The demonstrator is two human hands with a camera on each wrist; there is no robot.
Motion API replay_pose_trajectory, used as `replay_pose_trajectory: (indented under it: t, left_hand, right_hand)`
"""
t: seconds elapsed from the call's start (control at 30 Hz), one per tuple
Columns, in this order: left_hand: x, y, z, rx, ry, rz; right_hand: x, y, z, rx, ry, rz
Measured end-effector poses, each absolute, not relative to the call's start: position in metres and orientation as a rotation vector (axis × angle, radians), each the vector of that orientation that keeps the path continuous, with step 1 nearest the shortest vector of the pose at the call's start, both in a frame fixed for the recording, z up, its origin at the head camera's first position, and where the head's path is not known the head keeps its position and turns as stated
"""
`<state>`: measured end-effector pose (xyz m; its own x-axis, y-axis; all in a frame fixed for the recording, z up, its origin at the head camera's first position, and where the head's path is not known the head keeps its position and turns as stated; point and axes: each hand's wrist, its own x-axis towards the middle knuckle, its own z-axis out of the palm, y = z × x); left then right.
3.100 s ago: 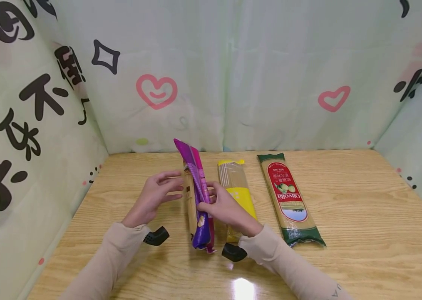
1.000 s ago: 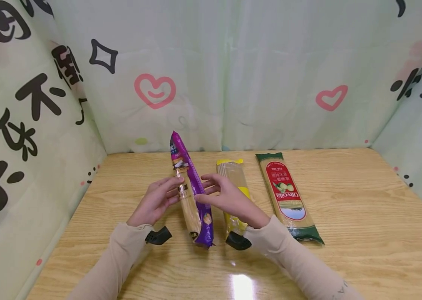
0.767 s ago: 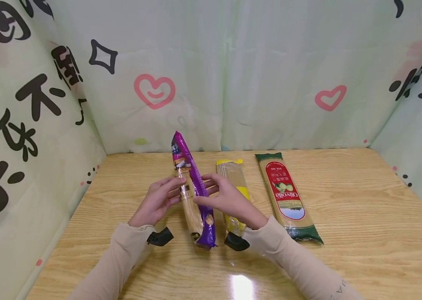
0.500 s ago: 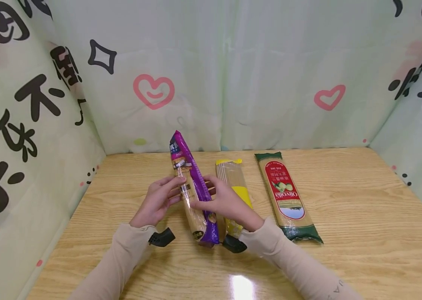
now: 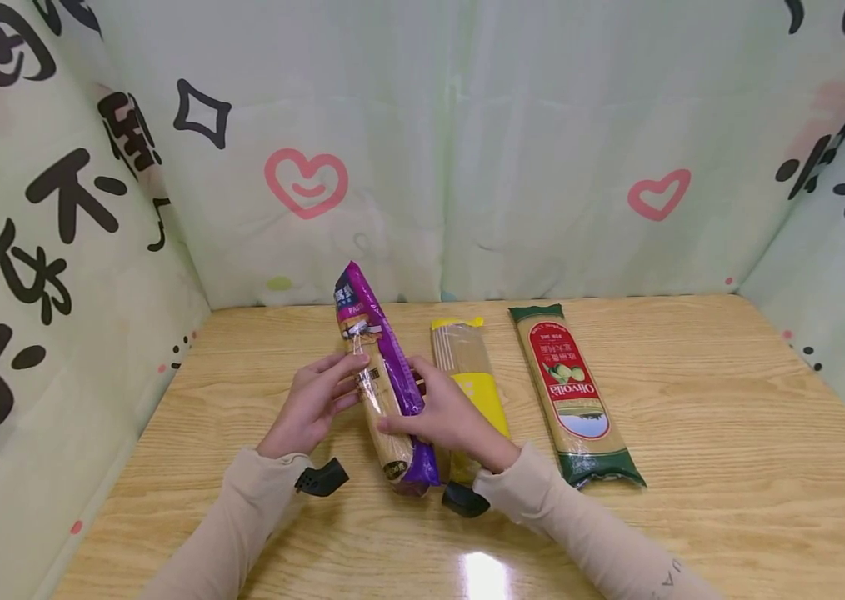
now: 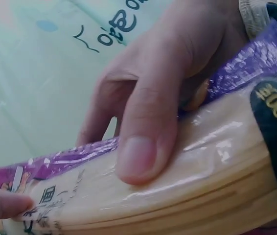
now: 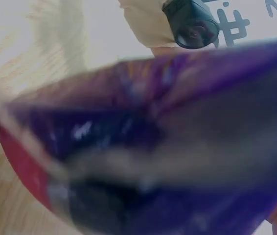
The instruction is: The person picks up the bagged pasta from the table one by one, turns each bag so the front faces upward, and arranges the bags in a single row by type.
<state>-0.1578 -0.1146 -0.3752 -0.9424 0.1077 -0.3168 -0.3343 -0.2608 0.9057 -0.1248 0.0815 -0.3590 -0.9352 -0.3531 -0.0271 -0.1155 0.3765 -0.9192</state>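
Observation:
Both hands hold a purple and clear pack of spaghetti (image 5: 385,375), tilted above the table with its top end towards the back. My left hand (image 5: 308,408) pinches its left side, thumb in front; the fingers behind are partly hidden. My right hand (image 5: 452,412) grips the lower right part, thumb across the clear front and fingers behind. In the left wrist view, the right thumb (image 6: 143,132) presses the clear film over the pale strands, and the left thumb tip (image 6: 6,205) touches near the printed label. The pack (image 7: 128,161) fills the right wrist view, blurred.
On the wooden table (image 5: 730,417) lies a yellow and clear pack of noodles (image 5: 482,392), partly behind the right hand. Further right lies a green-ended pasta pack with a red label (image 5: 572,392). A printed curtain (image 5: 467,167) encloses the back and sides.
The pack has turned from edge-on to showing its clear front. The left hand, earlier apart from it, now holds it. The right hand has shifted slightly lower along it in the last second.

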Motion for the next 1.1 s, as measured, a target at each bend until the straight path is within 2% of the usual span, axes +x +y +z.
replay_pose_trajectory:
  t: [0.27, 0.43, 0.83, 1.1]
  left_hand:
    - [-0.16, -0.118, -0.371, -0.221, 1.789, 2.181]
    - [-0.163, -0.122, -0.372, -0.15, 1.779, 2.146]
    - [-0.162, -0.131, -0.388, 0.136, 1.541, 2.13]
    - [-0.161, -0.124, -0.397, 0.198, 1.536, 2.163]
  right_hand:
    - [-0.123, 0.083, -0.362, -0.501, 2.464, -1.658]
    - [-0.122, 0.087, -0.36, -0.461, 2.351, -1.736]
    - [-0.127, 0.091, -0.359, -0.385, 2.042, -1.91]
    - [-0.128, 0.095, -0.357, -0.409, 1.934, -1.905]
